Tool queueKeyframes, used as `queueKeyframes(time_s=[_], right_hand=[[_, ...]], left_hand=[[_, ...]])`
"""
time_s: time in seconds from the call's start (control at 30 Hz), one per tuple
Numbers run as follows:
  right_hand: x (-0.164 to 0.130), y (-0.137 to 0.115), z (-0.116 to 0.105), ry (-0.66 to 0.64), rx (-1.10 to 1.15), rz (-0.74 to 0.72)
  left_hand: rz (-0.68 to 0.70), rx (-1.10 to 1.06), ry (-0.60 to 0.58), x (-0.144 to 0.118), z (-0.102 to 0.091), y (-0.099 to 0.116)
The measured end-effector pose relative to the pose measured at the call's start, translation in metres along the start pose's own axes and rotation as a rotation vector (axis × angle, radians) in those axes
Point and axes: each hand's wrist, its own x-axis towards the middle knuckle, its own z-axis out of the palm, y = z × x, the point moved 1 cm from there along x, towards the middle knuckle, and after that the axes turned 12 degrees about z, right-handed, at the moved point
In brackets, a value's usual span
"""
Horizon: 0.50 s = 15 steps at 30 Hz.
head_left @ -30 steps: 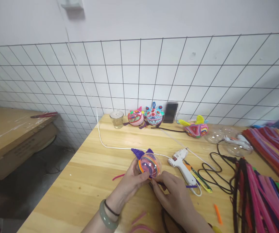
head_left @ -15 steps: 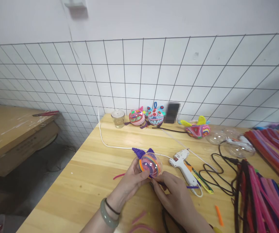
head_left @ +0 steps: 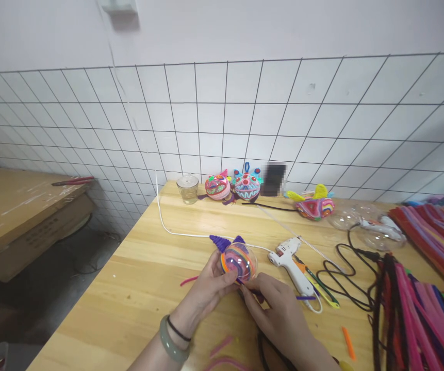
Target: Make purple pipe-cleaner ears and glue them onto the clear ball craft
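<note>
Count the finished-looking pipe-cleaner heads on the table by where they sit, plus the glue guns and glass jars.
Heads at the wall: 3 — pink head, blue head, rainbow head
Head in hand: 1 — striped ball, held by left hand and right hand
Glue guns: 1 — white glue gun
Glass jars: 1 — jar
Total: 6

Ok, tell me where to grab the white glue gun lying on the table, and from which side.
Take the glue gun by its handle, the short leg pointing toward the back wall near the top of the body. It lies flat on the wooden table, nozzle toward the near edge, so probably come from above and from the right, staying off the nozzle tip and the black cable.
</note>
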Motion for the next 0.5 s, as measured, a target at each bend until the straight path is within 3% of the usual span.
queueKeyframes(time_s=[0.5], right_hand=[[0.0015,0.0026,-0.0027,-0.010,0.040,0.019]], left_hand=[[0.019,-0.027,-0.027,-0.0003,-0.0009,0.0025]])
